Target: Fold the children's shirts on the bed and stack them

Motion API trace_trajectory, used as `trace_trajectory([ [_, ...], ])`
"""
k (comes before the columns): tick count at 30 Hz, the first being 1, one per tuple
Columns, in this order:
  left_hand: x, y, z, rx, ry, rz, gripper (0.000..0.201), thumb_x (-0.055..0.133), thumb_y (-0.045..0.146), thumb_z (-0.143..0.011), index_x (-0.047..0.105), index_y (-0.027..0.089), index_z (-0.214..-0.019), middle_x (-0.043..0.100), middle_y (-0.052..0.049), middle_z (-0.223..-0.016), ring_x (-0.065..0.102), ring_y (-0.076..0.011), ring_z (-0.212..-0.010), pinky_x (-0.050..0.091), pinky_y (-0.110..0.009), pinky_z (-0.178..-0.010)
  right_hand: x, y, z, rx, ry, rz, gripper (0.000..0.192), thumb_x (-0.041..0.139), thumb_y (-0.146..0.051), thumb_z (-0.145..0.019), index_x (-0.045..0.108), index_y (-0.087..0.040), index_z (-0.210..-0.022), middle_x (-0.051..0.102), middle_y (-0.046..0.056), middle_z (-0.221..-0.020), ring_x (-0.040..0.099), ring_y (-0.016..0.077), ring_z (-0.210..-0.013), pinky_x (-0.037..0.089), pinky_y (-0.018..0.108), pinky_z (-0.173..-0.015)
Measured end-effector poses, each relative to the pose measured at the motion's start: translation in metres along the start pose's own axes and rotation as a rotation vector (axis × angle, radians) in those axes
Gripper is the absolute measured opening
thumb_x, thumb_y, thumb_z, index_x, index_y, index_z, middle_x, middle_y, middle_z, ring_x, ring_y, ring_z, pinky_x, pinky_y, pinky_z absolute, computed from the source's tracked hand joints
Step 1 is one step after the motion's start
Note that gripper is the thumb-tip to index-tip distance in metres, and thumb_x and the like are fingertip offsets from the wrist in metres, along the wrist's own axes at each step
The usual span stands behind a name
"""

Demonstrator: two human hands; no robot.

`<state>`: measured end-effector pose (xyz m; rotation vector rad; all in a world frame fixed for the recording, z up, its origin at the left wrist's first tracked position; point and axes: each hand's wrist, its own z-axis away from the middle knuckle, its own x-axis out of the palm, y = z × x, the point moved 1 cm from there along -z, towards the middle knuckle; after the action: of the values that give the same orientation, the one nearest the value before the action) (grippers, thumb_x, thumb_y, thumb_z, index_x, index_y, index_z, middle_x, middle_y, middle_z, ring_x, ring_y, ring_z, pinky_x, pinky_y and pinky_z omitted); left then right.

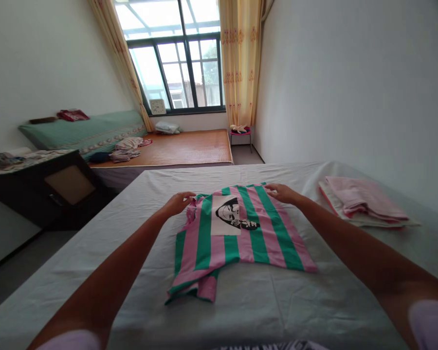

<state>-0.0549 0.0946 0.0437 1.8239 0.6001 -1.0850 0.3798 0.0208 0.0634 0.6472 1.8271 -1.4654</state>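
A pink and green striped T-shirt (253,245) lies spread on the pale bed sheet, with a black-and-white printed picture (228,216) on its front. At the shirt's far left edge, beside some bunched pink fabric, my left hand (181,202) has its fingertips closed on the cloth. My right hand (282,193) grips the far right edge between thumb and fingers. A sleeve at the near left is folded over, its opening facing me. Part of each hand's fingertips is hidden against the fabric.
Folded pink and white cloths (368,199) lie at the right of the bed sheet (131,296). Behind stands another bed with a brown mat (193,146) and crumpled clothes (126,148). A dark cabinet (73,187) is at left, a small stool (241,132) by the window.
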Motion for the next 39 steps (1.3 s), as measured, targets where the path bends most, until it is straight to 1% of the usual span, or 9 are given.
trace_trajectory([
  [4, 0.035, 0.002, -0.052, -0.01, -0.061, -0.075, 0.031, 0.056, 0.03, -0.077, 0.073, 0.022, -0.101, 0.073, -0.008, -0.105, 0.065, -0.0252, -0.103, 0.047, -0.034, -0.093, 0.015, 0.004, -0.04, 0.018, 0.038, 0.065, 0.032, 0.055, -0.035, -0.093, 0.057, -0.018, -0.12, 0.057, 0.009, -0.123, 0.06, 0.0205, -0.103, 0.052, 0.041, -0.087],
  [9, 0.066, 0.013, -0.078, 0.007, -0.149, -0.05, 0.031, 0.065, 0.027, -0.069, 0.073, 0.024, -0.099, 0.072, -0.007, -0.103, 0.065, -0.0234, -0.096, 0.048, -0.029, -0.084, 0.023, 0.02, -0.074, 0.015, 0.012, 0.14, 0.031, 0.054, -0.035, -0.094, 0.057, -0.019, -0.12, 0.057, 0.009, -0.124, 0.059, 0.0199, -0.102, 0.052, 0.041, -0.087],
  [12, 0.065, 0.015, -0.08, -0.046, -0.207, -0.014, 0.029, 0.069, 0.029, -0.064, 0.073, 0.023, -0.091, 0.073, -0.004, -0.087, 0.065, -0.0218, -0.08, 0.049, -0.027, -0.069, 0.023, 0.031, -0.083, -0.008, -0.038, 0.168, 0.027, 0.058, -0.036, -0.09, 0.063, -0.021, -0.112, 0.063, 0.007, -0.112, 0.061, 0.0218, -0.097, 0.051, 0.037, -0.086],
  [16, 0.031, 0.013, -0.072, -0.093, -0.306, 0.123, 0.027, 0.071, 0.039, -0.064, 0.073, 0.017, -0.08, 0.066, 0.0, -0.063, 0.06, -0.0164, -0.056, 0.044, -0.023, -0.05, 0.008, 0.045, -0.082, -0.149, 0.06, 0.088, 0.023, 0.061, -0.034, -0.082, 0.066, -0.02, -0.099, 0.067, 0.006, -0.092, 0.06, 0.0244, -0.092, 0.047, 0.036, -0.086],
  [19, -0.005, 0.009, -0.065, -0.149, -0.218, 0.554, 0.041, 0.069, 0.047, -0.072, 0.071, 0.017, -0.101, 0.071, -0.003, -0.077, 0.062, -0.015, -0.059, 0.047, -0.024, -0.051, -0.009, 0.052, -0.08, -0.173, 0.184, -0.075, 0.024, 0.054, -0.036, -0.085, 0.063, -0.019, -0.098, 0.066, 0.005, -0.086, 0.059, 0.0203, -0.08, 0.047, 0.031, -0.074],
  [22, -0.028, 0.002, -0.061, -0.21, -0.059, 0.973, 0.047, 0.08, 0.04, -0.065, 0.072, 0.017, -0.104, 0.073, -0.006, -0.083, 0.063, -0.0135, -0.059, 0.049, -0.023, -0.053, -0.016, 0.054, -0.087, -0.16, 0.351, -0.15, 0.024, 0.055, -0.038, -0.084, 0.063, -0.019, -0.097, 0.065, 0.002, -0.08, 0.056, 0.0178, -0.072, 0.045, 0.029, -0.068],
  [28, -0.037, -0.013, -0.066, -0.212, 0.181, 1.291, 0.04, 0.088, 0.025, -0.055, 0.076, 0.016, -0.092, 0.074, -0.006, -0.08, 0.067, -0.0153, -0.065, 0.054, -0.025, -0.061, 0.001, 0.05, -0.111, -0.189, 0.557, -0.218, 0.021, 0.054, -0.035, -0.081, 0.066, -0.019, -0.088, 0.065, 0.001, -0.076, 0.056, 0.0174, -0.07, 0.044, 0.028, -0.066],
  [33, -0.027, -0.031, -0.075, -0.185, 0.353, 1.25, 0.048, 0.085, 0.026, -0.053, 0.075, 0.018, -0.1, 0.075, -0.006, -0.086, 0.069, -0.0185, -0.073, 0.055, -0.03, -0.07, 0.022, 0.064, -0.125, -0.166, 0.617, -0.163, 0.021, 0.05, -0.029, -0.08, 0.066, -0.021, -0.091, 0.069, 0.003, -0.084, 0.061, 0.02, -0.078, 0.048, 0.03, -0.073],
  [39, -0.007, -0.06, -0.066, -0.352, 0.453, 0.672, 0.048, 0.074, 0.029, -0.057, 0.074, 0.015, -0.103, 0.071, -0.011, -0.112, 0.055, -0.0323, -0.12, 0.04, -0.045, -0.104, 0.042, 0.088, -0.125, 0.03, 0.5, 0.026, 0.039, 0.052, -0.017, -0.072, 0.064, -0.022, -0.108, 0.07, 0.006, -0.102, 0.064, 0.0203, -0.083, 0.051, 0.036, -0.08],
])
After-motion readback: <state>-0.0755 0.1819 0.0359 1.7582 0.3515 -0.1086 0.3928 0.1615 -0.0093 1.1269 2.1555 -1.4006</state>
